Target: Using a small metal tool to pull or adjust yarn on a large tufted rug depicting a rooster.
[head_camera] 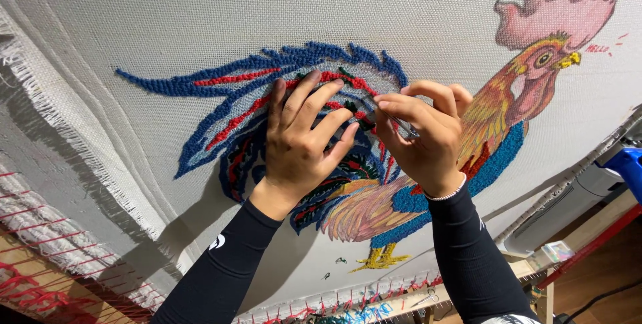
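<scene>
Two black sleeves rise from the lower centre of the frame. Left hand (301, 140) lies flat on the tufted rooster (374, 163), fingers (314, 100) spread and released over the red and blue tail yarn. Right hand (421, 137) pinches one thin metal tool (394, 122) between thumb and forefinger; its long axis runs from upper left to lower right, its tip pointing up-left into the tail. One rooster fills the stretched white cloth (200, 16) at frame centre, head to upper right, one pair of yellow feet to the bottom.
</scene>
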